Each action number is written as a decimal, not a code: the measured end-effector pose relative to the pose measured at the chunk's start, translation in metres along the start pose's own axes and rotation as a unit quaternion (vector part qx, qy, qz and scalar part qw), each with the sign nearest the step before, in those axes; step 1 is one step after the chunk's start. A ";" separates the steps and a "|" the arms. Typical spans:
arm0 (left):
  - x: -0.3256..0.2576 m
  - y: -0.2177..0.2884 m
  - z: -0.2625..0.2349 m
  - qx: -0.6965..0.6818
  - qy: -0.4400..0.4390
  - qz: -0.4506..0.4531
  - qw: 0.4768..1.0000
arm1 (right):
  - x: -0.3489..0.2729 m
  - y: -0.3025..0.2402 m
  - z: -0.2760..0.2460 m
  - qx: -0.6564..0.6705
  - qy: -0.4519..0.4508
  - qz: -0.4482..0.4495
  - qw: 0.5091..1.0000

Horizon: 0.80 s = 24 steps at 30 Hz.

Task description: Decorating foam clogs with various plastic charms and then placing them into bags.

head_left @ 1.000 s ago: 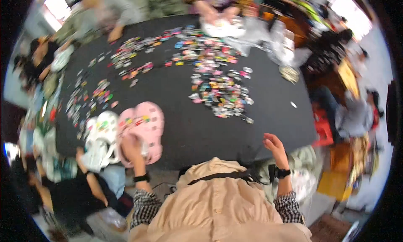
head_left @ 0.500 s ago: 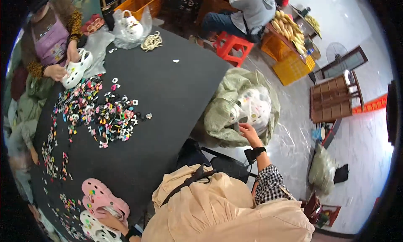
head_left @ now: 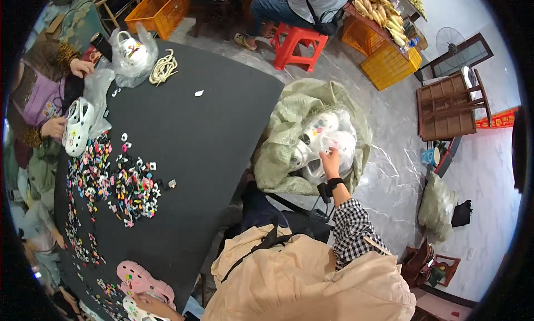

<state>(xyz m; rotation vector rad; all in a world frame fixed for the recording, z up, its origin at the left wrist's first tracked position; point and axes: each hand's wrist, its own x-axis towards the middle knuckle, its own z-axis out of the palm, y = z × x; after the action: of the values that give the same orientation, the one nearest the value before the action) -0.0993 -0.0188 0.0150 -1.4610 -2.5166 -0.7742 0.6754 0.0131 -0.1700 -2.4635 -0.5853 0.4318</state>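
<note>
Right hand (head_left: 331,161) grasps a bagged white clog (head_left: 334,146) in the open green sack (head_left: 283,148) beside the black table (head_left: 211,126); left hand (head_left: 146,302) touches pink clogs (head_left: 139,279), grip unclear.

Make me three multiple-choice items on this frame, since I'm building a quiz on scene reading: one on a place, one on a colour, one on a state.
1. Where does the right hand reach?
A. into the open sack on the floor
B. onto the black table
C. into the orange crate

2. What colour is the stool behind the table?
A. blue
B. red
C. green

3. How is the sack?
A. tied shut
B. folded flat
C. open, clogs showing

Answers:
1 A: the hand is in the sack, on bagged white clogs.
2 B: the stool is plainly red.
3 C: its mouth gapes around the clogs.
</note>
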 end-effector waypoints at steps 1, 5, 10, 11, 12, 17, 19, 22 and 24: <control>-0.009 0.036 0.008 0.000 0.001 0.001 1.000 | 0.009 -0.016 0.003 -0.004 0.076 -0.007 0.997; 0.005 0.138 0.036 0.047 -0.111 0.124 0.985 | 0.042 -0.011 0.002 -0.023 0.118 -0.080 0.989; 0.003 0.255 0.070 -0.085 -0.218 0.235 0.943 | 0.036 0.010 -0.019 0.046 0.031 -0.023 0.998; 0.000 0.269 0.076 -0.121 -0.238 0.225 0.937 | 0.027 0.004 -0.032 0.031 0.016 0.048 0.998; -0.002 0.274 0.081 -0.135 -0.256 0.232 0.929 | 0.009 -0.004 -0.041 -0.002 0.086 -0.014 0.996; -0.022 0.310 0.090 -0.201 -0.328 0.290 0.876 | -0.049 -0.046 -0.040 -0.035 -0.054 -0.225 0.972; -0.030 0.319 0.082 -0.232 -0.368 0.300 0.849 | -0.043 -0.053 -0.005 -0.060 -0.056 -0.308 0.948; -0.035 0.309 0.069 -0.212 -0.384 0.341 0.832 | -0.017 -0.070 0.036 -0.167 -0.063 -0.318 0.931; -0.039 0.291 0.066 -0.204 -0.389 0.338 0.832 | 0.004 -0.069 0.056 -0.263 -0.148 -0.241 0.922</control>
<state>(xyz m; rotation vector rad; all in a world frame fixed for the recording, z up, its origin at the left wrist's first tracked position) 0.1746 0.0993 0.0505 -3.0900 -1.9494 -0.6703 0.6340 0.0918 -0.1737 -2.6177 -1.5699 0.4921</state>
